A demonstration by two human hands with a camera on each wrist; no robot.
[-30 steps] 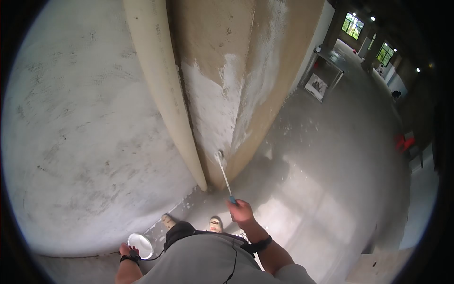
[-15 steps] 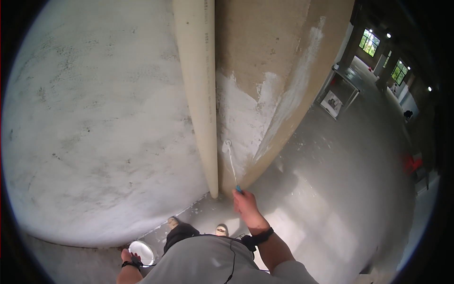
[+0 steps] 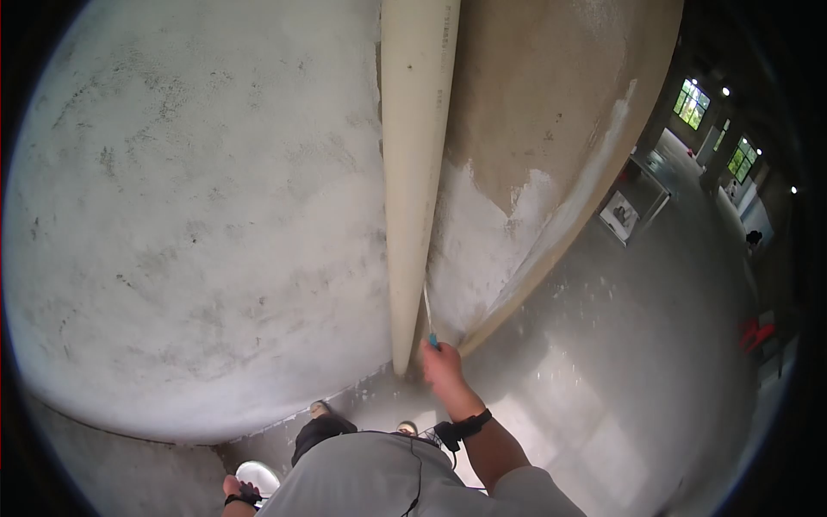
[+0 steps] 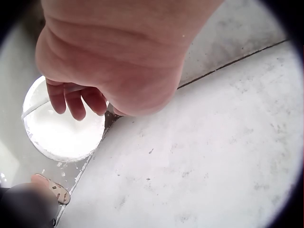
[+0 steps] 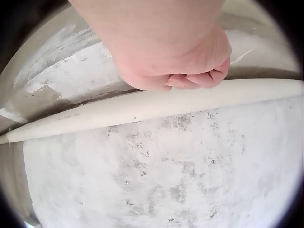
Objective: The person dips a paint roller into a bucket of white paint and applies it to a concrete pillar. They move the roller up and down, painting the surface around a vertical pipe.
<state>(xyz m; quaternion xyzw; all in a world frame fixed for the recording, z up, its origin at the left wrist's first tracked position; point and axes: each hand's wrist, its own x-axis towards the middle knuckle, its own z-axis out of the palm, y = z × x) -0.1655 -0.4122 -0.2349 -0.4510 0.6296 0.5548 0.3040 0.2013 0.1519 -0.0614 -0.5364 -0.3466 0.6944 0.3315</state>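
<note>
My right hand [image 3: 442, 366] grips the blue handle of a small paint roller [image 3: 428, 312] at the foot of the tan wall. The roller's white-coated rod points up beside the cream pipe [image 3: 412, 172], and its head is hidden behind the pipe. In the right wrist view the fingers [image 5: 204, 80] are curled, overlapping the pipe. Low on the left, my left hand [image 3: 234, 488] holds a white bucket [image 3: 258, 474] by its handle. White paint or a similar coating shows inside the bucket [image 4: 64, 135] in the left wrist view, beneath the curled fingers [image 4: 75, 105].
Left of the pipe stands a broad whitish wall [image 3: 198, 215] with dark smudges. The tan wall [image 3: 534, 103] on the right carries white coated patches. A metal frame [image 3: 646, 194] stands on the grey floor [image 3: 637, 345], with a red object [image 3: 756, 334] farther right.
The roller has moved left from the coated tan wall to the pipe, its head passing out of sight. The head view has swung left. The left hand still holds the bucket.
</note>
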